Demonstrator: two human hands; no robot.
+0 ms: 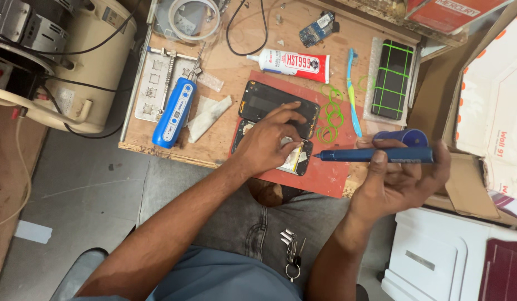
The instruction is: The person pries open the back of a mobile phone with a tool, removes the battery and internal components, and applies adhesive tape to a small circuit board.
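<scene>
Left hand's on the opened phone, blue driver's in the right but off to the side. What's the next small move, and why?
Probably swing the blue driver left until its tip is over the opened phone. The right hand holds it level, tip just short of the phone, while the left hand pins the phone on the red mat.

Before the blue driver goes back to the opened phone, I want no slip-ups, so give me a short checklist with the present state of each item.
1. Left hand steadies the opened phone: ok, fingers also press on the black back cover.
2. Right hand grips the blue electric screwdriver: ok, held level.
3. Driver tip over the phone: not ok, it sits just off the right edge.
4. Phone lies on the red mat: ok.
5. Green rubber bands clear of the phone: ok, beside it on the mat.
6. Bit seated and the right size: cannot tell.
</scene>
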